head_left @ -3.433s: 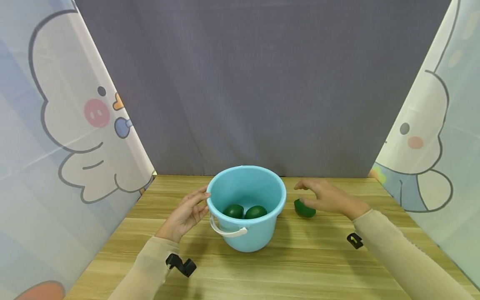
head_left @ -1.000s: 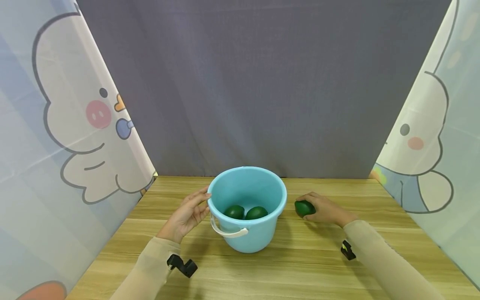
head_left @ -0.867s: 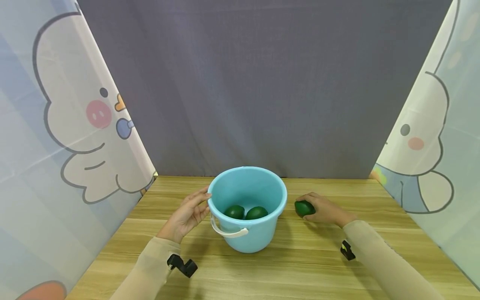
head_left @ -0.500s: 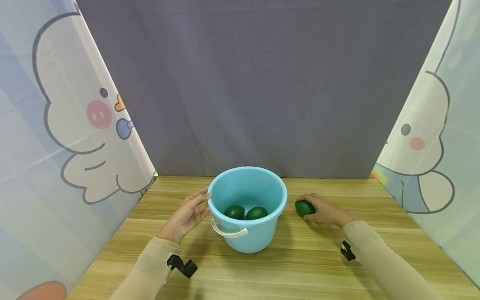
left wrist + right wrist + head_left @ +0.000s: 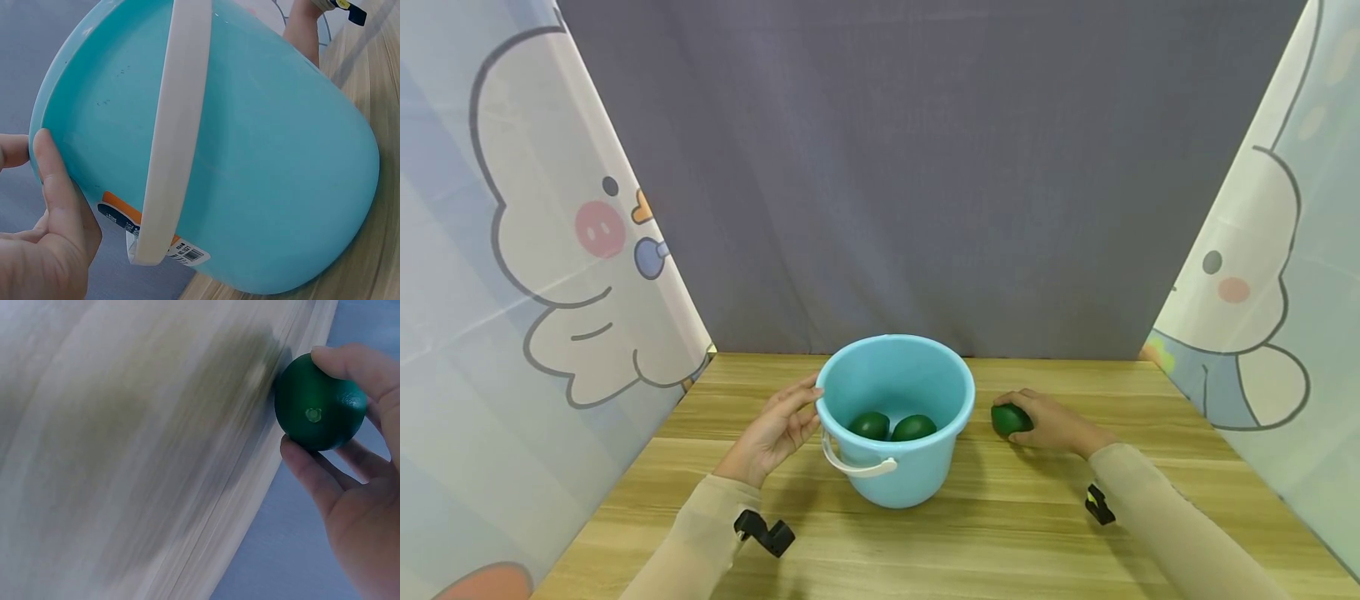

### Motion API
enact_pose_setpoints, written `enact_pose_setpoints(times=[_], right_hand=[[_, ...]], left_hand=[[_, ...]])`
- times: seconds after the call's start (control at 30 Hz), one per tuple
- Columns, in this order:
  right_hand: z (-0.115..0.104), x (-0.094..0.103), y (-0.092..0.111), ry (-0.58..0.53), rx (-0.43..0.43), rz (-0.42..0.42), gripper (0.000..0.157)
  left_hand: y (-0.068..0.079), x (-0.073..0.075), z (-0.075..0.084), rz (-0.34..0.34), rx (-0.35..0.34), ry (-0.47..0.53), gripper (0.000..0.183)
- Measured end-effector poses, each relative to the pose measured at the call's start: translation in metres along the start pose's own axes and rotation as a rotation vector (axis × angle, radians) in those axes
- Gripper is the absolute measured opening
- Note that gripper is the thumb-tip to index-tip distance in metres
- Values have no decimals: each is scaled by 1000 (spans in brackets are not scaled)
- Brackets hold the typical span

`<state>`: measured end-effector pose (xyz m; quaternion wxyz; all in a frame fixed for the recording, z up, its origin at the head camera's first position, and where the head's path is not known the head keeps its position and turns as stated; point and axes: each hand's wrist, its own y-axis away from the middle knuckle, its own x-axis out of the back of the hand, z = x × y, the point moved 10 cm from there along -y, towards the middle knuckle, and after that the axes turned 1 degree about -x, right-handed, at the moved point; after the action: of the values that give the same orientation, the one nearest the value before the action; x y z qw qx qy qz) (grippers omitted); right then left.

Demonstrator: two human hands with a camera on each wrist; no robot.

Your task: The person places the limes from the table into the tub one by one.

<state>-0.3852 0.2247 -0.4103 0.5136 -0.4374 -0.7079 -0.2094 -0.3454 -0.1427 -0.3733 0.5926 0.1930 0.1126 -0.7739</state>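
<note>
A light blue bucket stands upright on the wooden table, its white handle hanging down in front. Two smooth, dark green avocados lie side by side at its bottom. My left hand pinches the bucket's left rim; the left wrist view shows the thumb on the outer wall. To the bucket's right, my right hand grips a third avocado between thumb and fingers. That avocado seems to rest on the table, with a pale stem scar showing in the right wrist view.
The wooden table ends at a dark grey curtain behind the bucket. Cartoon-printed cloths hang on the left and right. Each wrist carries a small black mount.
Since the earliest frame my right hand has come down from above the avocado and taken hold of it. Over the last second both hands and the bucket stay nearly still.
</note>
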Motion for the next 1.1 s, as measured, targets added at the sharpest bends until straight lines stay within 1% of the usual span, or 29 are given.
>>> enact_pose_setpoints(times=[0.3,0.53,0.77,1.1], right_hand=[[-3,5,3,-15,9,19,55],[-5,8,4,3,27,41,55],[-8,13,6,14,43,39,54],[-14,23,9,25,60,82,55]], left_hand=[[0,-1,0,1,-3,1,57],[1,-1,1,9,-7,-18,57],[1,-1,1,3,-8,-27,57],[1,0,0,7,-4,-28,59]])
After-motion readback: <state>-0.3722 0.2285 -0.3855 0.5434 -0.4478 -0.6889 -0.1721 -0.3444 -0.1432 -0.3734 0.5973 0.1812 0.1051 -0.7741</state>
